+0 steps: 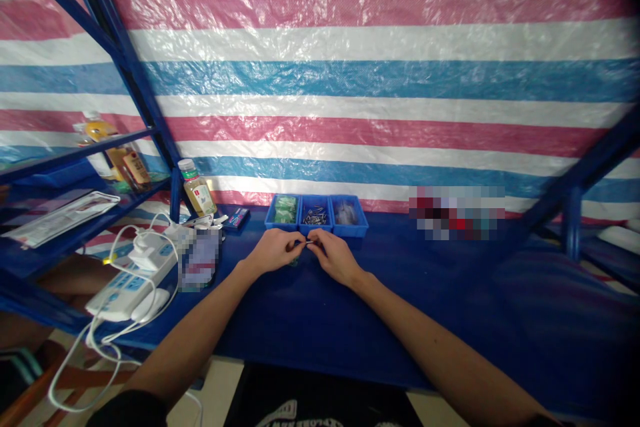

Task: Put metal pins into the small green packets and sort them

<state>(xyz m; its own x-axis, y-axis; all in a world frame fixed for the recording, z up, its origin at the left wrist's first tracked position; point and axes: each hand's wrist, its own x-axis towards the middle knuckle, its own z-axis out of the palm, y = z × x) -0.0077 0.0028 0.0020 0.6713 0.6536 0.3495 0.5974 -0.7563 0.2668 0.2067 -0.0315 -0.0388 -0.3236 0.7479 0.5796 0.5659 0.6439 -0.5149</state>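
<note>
My left hand point(277, 250) and my right hand point(336, 257) meet over the blue table point(320, 327), fingertips pinched close together. Between them shows a small, thin, shiny piece point(308, 242), too small to name; both hands seem to grip it. A bit of something green point(294, 261) shows just under my left fingers. Right behind the hands stand three joined blue bins. Green packets point(285, 209) fill the left bin, small metal parts point(315, 215) lie in the middle one, and clear plastic bags point(346, 212) are in the right one.
To the left lie a white power strip point(117, 290) with tangled cables, a blurred-out phone-like slab point(200, 260) and a dark blue box point(239, 219). A bottle point(197, 188) stands behind them. Blue frame posts point(575, 223) flank the table; striped sheeting point(350, 87) hangs behind.
</note>
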